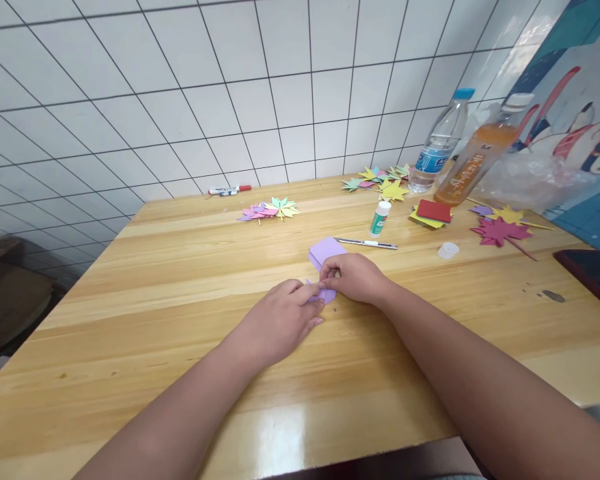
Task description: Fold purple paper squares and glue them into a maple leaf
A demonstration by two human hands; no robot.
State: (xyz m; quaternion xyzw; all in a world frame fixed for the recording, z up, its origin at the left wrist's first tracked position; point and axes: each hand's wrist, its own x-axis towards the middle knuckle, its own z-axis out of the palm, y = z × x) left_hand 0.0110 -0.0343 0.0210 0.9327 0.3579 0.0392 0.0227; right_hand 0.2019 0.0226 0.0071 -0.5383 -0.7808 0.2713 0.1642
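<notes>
A small piece of folded purple paper (327,295) lies on the wooden table under both hands. My right hand (353,277) pinches its upper edge between thumb and bent fingers. From the left, my left hand (287,317) presses the same piece with its fingertips, which meet those of my right hand. Much of the paper is hidden by the fingers. Just beyond lies a stack of square purple paper (326,251). A slim silver pen or knife (366,244) lies against that stack, and a glue stick (379,220) stands uncapped-looking behind it.
Paper leaves lie in a left pile (270,211), a back pile (380,180) and a right pile (501,230). Red and yellow paper squares (433,212) sit before a water bottle (440,150) and an orange drink bottle (480,160). A translucent cap (448,251) and markers (230,191) lie apart.
</notes>
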